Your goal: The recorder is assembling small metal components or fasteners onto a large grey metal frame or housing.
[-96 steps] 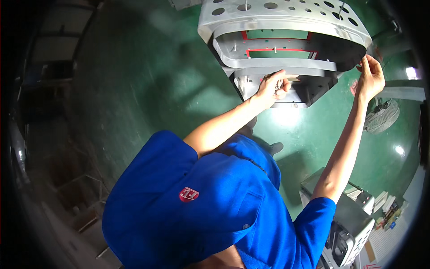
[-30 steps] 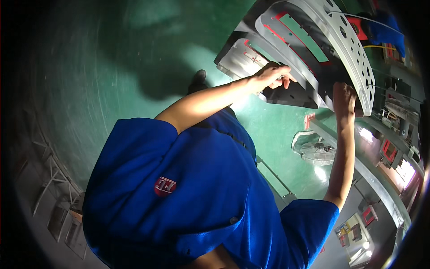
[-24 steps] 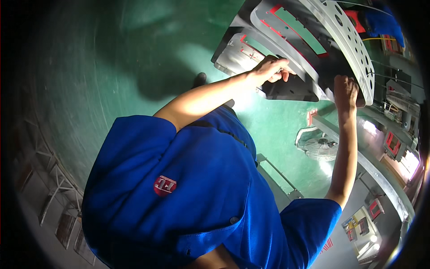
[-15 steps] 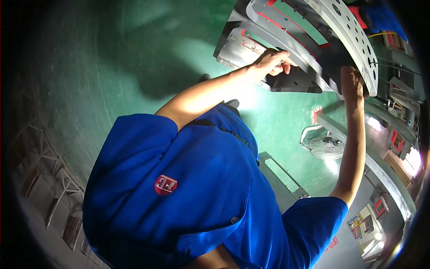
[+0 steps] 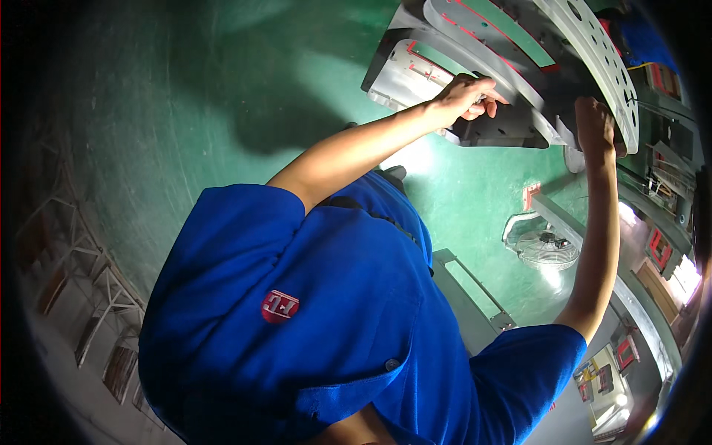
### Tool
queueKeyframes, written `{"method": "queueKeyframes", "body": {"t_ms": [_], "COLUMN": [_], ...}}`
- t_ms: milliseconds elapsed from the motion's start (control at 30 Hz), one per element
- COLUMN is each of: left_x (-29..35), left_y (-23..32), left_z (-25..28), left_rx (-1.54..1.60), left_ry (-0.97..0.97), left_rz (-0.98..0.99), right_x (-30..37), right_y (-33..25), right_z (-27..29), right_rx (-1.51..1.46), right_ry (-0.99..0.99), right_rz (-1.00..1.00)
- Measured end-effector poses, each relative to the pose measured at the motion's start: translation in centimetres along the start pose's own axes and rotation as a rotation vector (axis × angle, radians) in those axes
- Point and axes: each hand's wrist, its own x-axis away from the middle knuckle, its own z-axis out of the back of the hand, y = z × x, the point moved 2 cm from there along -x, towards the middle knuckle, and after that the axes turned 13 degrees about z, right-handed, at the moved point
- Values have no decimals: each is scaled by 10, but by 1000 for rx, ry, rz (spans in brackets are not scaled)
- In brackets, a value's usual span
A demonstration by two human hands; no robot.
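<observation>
A large curved metal assembly (image 5: 512,96) fills the upper right, with dark grey panels, cut-out windows edged in red and a pale strip (image 5: 597,55) full of round holes. My left hand (image 5: 471,98) is at its lower left panel, fingers curled and the index finger stretched along the surface. Whatever sits in those fingers is too small to make out. Near the lower end of the perforated strip, my right hand (image 5: 595,122) is closed against the dark inner side. Its fingertips are hidden, and I cannot tell what they grip.
Below the assembly a round caged fan (image 5: 545,248) stands on the green floor (image 5: 185,96). A grey metal frame (image 5: 475,297) is beside my body. Shelving racks (image 5: 104,297) line the far left. Someone's blue sleeve (image 5: 645,37) shows at the upper right.
The assembly and both my hands have shifted slightly to the right in view, as have the fan and frame. Both hands keep nearly the same places on the assembly.
</observation>
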Motion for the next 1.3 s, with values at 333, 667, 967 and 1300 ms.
{"method": "queueKeyframes", "body": {"t_ms": [333,667,967,1300], "left_x": [3,-6,-5,44], "left_y": [1,0,10,-105], "left_z": [-2,3,-1,24], "left_rx": [7,-25,44,-135], "left_ry": [-25,-33,34,164], "left_rz": [45,39,147,518], "right_x": [-6,-6,-13,46], "right_y": [4,-4,-120,-258], "right_z": [-11,5,90,30], "right_rx": [122,145,-460,-1059], "right_ry": [-75,-181,715,492], "right_rz": [-14,-130,-211,-569]}}
